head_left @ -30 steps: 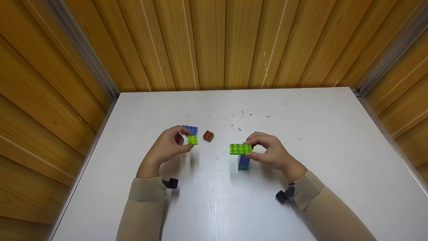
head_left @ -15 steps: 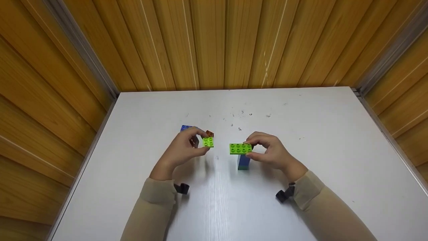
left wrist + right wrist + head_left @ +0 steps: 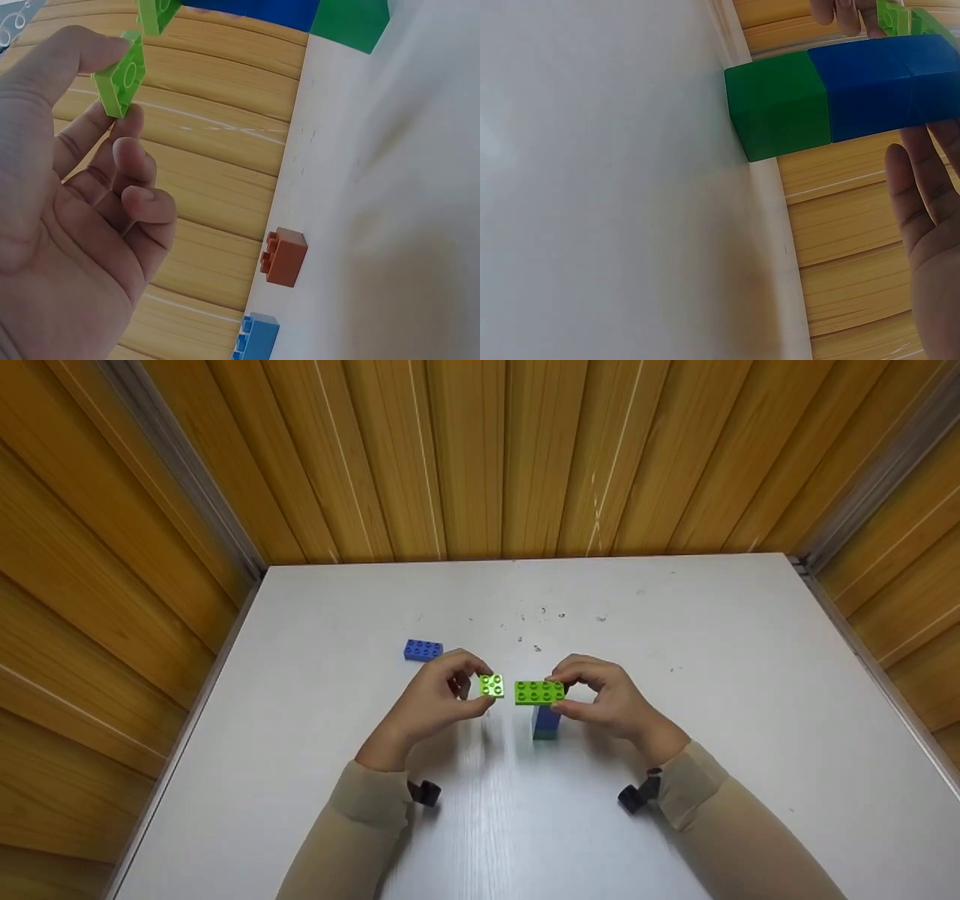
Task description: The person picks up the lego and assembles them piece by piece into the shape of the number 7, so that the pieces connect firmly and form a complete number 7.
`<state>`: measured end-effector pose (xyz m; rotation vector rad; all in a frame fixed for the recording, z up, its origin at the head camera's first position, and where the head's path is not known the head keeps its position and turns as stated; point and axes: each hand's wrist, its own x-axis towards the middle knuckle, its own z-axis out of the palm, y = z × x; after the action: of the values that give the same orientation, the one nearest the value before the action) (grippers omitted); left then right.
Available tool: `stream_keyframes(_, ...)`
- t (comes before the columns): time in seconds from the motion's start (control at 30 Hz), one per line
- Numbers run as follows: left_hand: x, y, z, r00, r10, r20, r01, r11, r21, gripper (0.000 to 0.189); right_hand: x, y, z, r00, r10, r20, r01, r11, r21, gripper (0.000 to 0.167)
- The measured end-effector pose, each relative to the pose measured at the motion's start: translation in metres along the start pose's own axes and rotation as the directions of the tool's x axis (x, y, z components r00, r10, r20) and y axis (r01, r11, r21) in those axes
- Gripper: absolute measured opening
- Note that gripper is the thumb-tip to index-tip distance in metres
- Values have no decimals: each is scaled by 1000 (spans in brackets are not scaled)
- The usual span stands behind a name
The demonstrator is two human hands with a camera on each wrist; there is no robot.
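My left hand (image 3: 427, 705) pinches a small lime-green toy building brick (image 3: 491, 685) between thumb and fingertips, held in the air, studs up. Just right of it, a small gap away, lies a longer lime-green brick (image 3: 534, 692) across the top of a tower. My right hand (image 3: 611, 701) pinches the right end of that long brick. The tower below has blue bricks (image 3: 885, 82) on a dark green brick (image 3: 780, 105) that stands on the table. In the left wrist view the underside of the small brick (image 3: 122, 79) shows; its other fingers curl loosely below.
A blue brick (image 3: 422, 650) lies on the white table (image 3: 712, 660) behind my left hand. An orange-brown brick (image 3: 285, 257) stands near it, hidden by the hand in the head view. Wood-panelled walls (image 3: 465, 457) rise at the back and sides.
My left hand has moved right with the small lime-green brick, up close to the long one, uncovering the blue brick and covering the brown one. My right hand and the tower have stayed put.
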<state>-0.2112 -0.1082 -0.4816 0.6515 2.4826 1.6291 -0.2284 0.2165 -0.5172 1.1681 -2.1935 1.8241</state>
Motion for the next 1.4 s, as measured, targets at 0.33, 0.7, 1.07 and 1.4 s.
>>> stream_keyframes(0.33, 0, 4, 8, 1000, 16, 25, -15, 1000, -20, 33, 2, 0, 0, 1000, -3, 4, 3, 1000, -8, 32)
stream_keyframes(0.7, 0, 2, 19, 998, -46, 52, 55, 978, -199, 34, 1, 0, 1, 1000, 7, -2, -7, 1000, 2, 32)
stream_keyframes(1.07, 2, -1, 26, 995, -92, 42, 100, 955, -279, 39, 0, -1, 0, 1000, 20, 3, -20, 1000, 0, 32)
stream_keyframes(1.4, 3, -2, 32, 992, -124, 35, 129, 956, -263, 39, 1, -1, 0, 1000, 9, 0, -9, 1000, 3, 31)
